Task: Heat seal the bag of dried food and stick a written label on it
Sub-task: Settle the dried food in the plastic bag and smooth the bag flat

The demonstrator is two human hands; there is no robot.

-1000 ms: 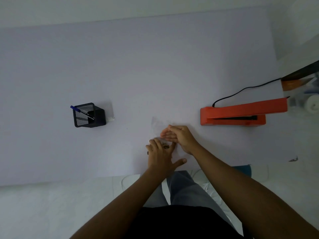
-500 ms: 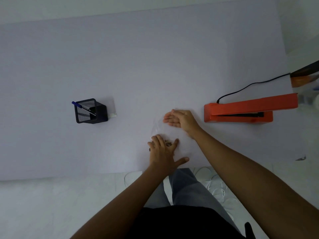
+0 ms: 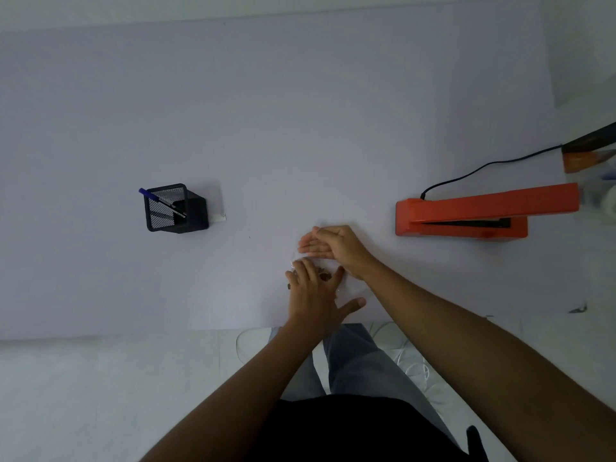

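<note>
A clear plastic bag (image 3: 350, 284) with brown dried food lies flat on the white table (image 3: 300, 128) near its front edge. My left hand (image 3: 313, 295) presses flat on the bag's near part, over the food. My right hand (image 3: 333, 245) lies with straight fingers on the bag's far, empty part. An orange heat sealer (image 3: 480, 211) stands to the right with its arm raised. A black mesh holder (image 3: 175, 208) with a blue pen (image 3: 160, 201) stands to the left, a small white label (image 3: 218, 217) beside it.
The sealer's black cord (image 3: 483, 168) runs back to the right. Clutter sits at the right edge of the view (image 3: 593, 161). White cables lie on the floor (image 3: 410, 358) by my legs.
My right hand slid away from me across the bag, then back a little toward my left hand. My left hand has stayed pressed on the food end.
</note>
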